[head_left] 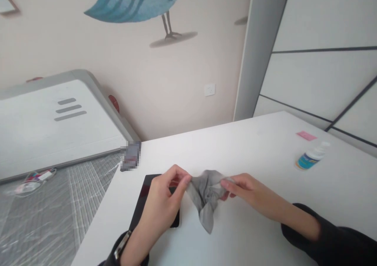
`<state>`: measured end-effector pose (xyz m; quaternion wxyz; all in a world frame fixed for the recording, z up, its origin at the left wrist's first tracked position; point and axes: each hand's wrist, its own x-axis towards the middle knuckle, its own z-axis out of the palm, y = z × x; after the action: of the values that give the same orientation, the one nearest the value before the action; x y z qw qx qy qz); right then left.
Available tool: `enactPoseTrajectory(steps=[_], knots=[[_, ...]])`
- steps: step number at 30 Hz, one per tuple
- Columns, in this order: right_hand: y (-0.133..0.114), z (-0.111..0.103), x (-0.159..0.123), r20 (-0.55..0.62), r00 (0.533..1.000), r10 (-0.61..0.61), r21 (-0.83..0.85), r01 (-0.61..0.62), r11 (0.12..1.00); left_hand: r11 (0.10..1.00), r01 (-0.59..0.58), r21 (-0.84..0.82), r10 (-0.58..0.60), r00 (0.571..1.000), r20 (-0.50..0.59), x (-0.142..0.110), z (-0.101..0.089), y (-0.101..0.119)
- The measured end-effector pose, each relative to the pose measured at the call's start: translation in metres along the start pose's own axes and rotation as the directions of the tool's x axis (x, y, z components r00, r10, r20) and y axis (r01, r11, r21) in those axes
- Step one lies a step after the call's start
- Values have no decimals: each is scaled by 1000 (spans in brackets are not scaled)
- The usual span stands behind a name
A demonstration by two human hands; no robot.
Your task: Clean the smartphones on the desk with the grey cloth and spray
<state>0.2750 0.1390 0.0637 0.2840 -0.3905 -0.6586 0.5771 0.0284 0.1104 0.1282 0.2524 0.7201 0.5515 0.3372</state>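
Black sleeves [334, 238] lead to the left hand [165, 197] and right hand [250, 191], both pinching a crumpled grey cloth [207, 189] over the white table [250, 148], well in from its left edge. Nearer that edge lies a flat black object [143, 203]; toward the right edge, a white bottle [310, 157].

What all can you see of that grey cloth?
The grey cloth looks thin and soft, crumpled and gathered in the middle, with one pointed end on its near side. The left hand pinches one side, the right hand the other, over the white table beside a dark slab. Contact with the table is unclear.
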Motion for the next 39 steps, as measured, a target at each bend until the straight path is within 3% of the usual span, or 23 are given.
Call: enactPoseTrajectory(steps=[2,5,7,9,12,14,17,20,22,24,26,28,30,32,36,39], knots=[[-1,-11,-2,-30,999,-21,9,21,1000,995,-19,-97,17,1000,-21,2,-2,3],[-6,-11,-4,26,995,-100,27,99,995,978,-42,-205,48,999,21,3,-1,11],[-9,-4,-4,42,991,-125,-55,127,990,969,-20,-246,35,998,58,3,1,15],[-10,2,-4,-14,992,-122,-171,118,978,959,16,-281,5,997,74,3,1,15],[-12,-2,-1,-115,974,-196,-244,164,956,968,15,-252,-10,1000,21,8,-4,10],[-17,-14,3,-161,938,-306,-324,243,915,985,-49,-164,41,998,-51,18,-12,6],[-36,-36,13,-156,826,-541,-561,377,737,984,-156,-83,145,982,-125,42,-29,6],[-57,-51,15,-10,701,-713,-728,484,486,963,-263,-50,251,952,-177,57,-45,15],[-61,-53,8,72,642,-763,-776,517,361,929,-369,15,365,914,-177,53,-48,18],[-53,-48,-5,120,611,-782,-809,517,280,890,-452,63,457,884,-99,37,-43,14],[-36,-39,-23,176,627,-759,-831,508,226,868,-491,69,490,871,35,12,-31,1],[-15,-29,-44,228,678,-698,-840,500,211,849,-520,92,501,848,171,-17,-16,-15],[3,-20,-63,260,745,-614,-840,488,237,820,-552,149,485,809,332,-40,-5,-26],[16,-13,-75,240,794,-558,-842,456,286,810,-561,172,453,785,422,-50,0,-32],[37,-8,-66,118,856,-504,-888,319,333,752,-561,346,385,801,459,-33,11,-36],[55,-11,-38,130,915,-382,-910,263,319,623,-615,484,299,759,578,-11,26,-46]])
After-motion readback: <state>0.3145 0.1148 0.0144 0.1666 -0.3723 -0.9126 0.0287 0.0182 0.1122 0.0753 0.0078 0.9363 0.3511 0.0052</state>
